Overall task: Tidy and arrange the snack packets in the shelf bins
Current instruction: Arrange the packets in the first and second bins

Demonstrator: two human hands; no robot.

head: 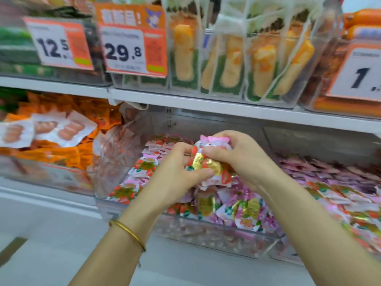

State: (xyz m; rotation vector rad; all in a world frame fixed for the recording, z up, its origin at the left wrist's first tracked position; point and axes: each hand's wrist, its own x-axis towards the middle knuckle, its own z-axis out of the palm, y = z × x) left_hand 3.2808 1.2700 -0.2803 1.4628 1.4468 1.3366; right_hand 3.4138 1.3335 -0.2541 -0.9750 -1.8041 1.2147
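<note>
1. Between the left hand [173, 172] and right hand [243, 157], a bunch of strawberry-print snack packets [208, 166] was held, just above the clear bin [218, 240].
2. Both hands' fingers were curled round the bunch, one from either side.
3. Loose packets [247, 209] of like print lay in the bin beneath the hands.

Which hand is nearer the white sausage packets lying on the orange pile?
Left. The left hand grips the strawberry packet bundle to the right of the sausage packets; the right hand holds the same bundle from its far side, further right.
</note>
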